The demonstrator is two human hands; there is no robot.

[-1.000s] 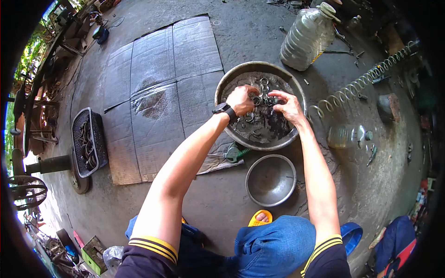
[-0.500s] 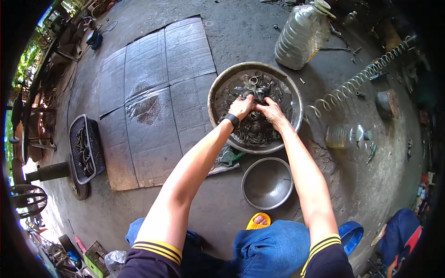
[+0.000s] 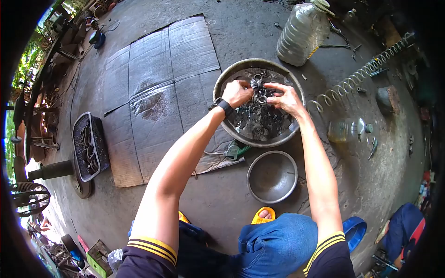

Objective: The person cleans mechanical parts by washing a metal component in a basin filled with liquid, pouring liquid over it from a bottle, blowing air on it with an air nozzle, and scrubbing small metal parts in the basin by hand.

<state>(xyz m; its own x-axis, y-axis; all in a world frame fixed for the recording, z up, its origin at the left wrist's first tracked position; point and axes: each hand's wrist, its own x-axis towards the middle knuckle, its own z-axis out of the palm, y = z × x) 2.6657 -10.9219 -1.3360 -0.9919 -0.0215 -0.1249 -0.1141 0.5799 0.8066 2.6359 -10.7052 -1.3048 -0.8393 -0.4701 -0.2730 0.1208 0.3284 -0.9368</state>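
Dark liquid or sludge and several small metal rings (image 3: 262, 99) fill a round metal basin (image 3: 259, 144) on the floor. Over the basin's left side is my left hand (image 3: 236, 94), a black watch on its wrist, with fingers curled toward the parts; what its fingertips hold is hidden. Across from it my right hand (image 3: 287, 100) has its index finger stretched out and its fingers apart beside the rings. Between the two hands the metal parts lie in a clump. Right below the basin stands a smaller metal bowl (image 3: 272, 177).
Flattened cardboard (image 3: 153, 139) with a wet stain lies left. A basket (image 3: 90, 146) of metal parts stands beyond it. A large plastic jug (image 3: 303, 34), long coil spring (image 3: 354, 83) and bottle of yellowish liquid (image 3: 343, 131) lie right. A green-handled brush (image 3: 236, 151) touches the basin's lower edge.
My hands have moved apart and slightly up in the basin. The right fingers have spread. Rings now show between the hands, and the view has shifted slightly.
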